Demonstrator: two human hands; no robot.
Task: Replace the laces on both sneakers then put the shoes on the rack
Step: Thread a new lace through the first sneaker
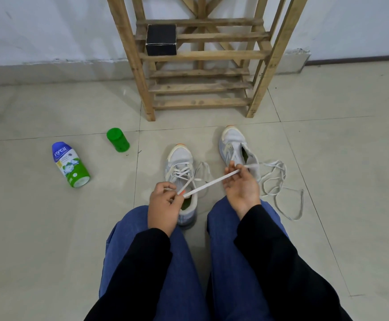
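Two pale grey sneakers stand on the tiled floor in front of my knees, toes pointing at the wooden rack (pixel 142 72). The left sneaker (pixel 180 158) is laced over its front part. The right sneaker (pixel 234 144) stands further away with its tongue open. A flat white lace (pixel 212 182) is stretched taut between my hands. My left hand (pixel 163 205) pinches its orange-tipped end over the left sneaker's opening. My right hand (pixel 242 186) pinches the other part beside the right sneaker. A loose white lace (pixel 279 188) lies tangled on the floor to the right.
A black box (pixel 161 40) sits on the left of a rack shelf. On the floor to the left lie a blue-and-green powder bottle (pixel 69 164) and a green jar (pixel 118 140). The white wall runs behind the rack.
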